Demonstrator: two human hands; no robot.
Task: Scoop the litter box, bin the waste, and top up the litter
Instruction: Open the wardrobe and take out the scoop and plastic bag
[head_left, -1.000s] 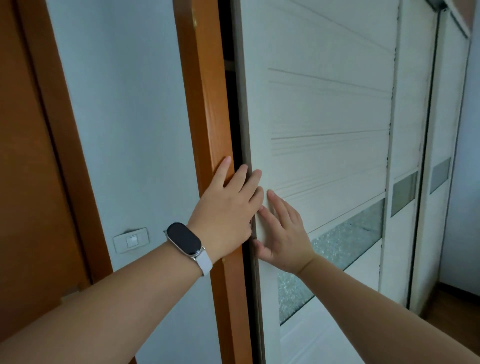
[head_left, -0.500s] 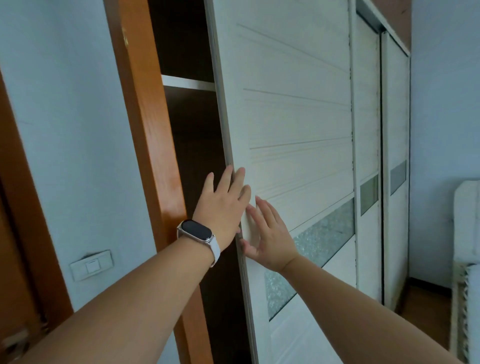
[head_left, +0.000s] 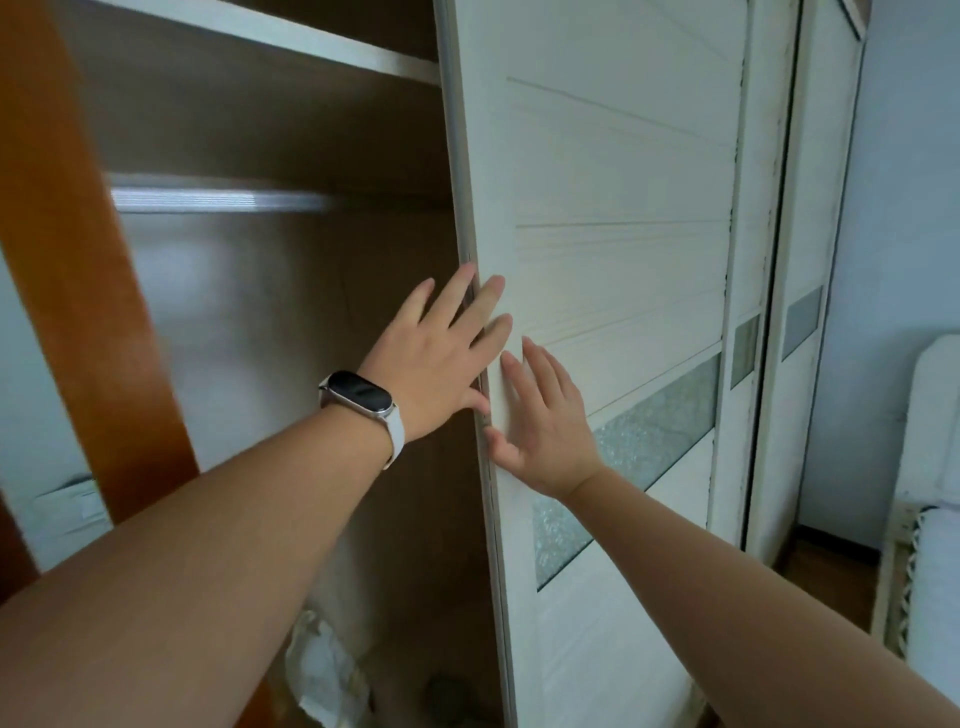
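A white sliding wardrobe door (head_left: 613, 182) stands partly slid to the right. My left hand (head_left: 441, 364), with a watch on the wrist, presses straight fingers against the door's left edge. My right hand (head_left: 540, 426) lies flat on the door's face just beside it, fingers spread. The opened wardrobe interior (head_left: 291, 322) is dark brown, with a white shelf (head_left: 311, 41) near the top and a metal rail (head_left: 218, 200) below it. No litter box, scoop or litter bag can be made out.
An orange wooden frame post (head_left: 88, 270) bounds the opening on the left. A crumpled pale bag (head_left: 322, 670) lies at the wardrobe's bottom. Two more white door panels (head_left: 810, 260) continue to the right. A white cushioned piece (head_left: 935, 467) stands at the far right.
The door has slid well to the right under both hands, from a narrow gap to a wide opening that shows the shelf, rail and wardrobe floor.
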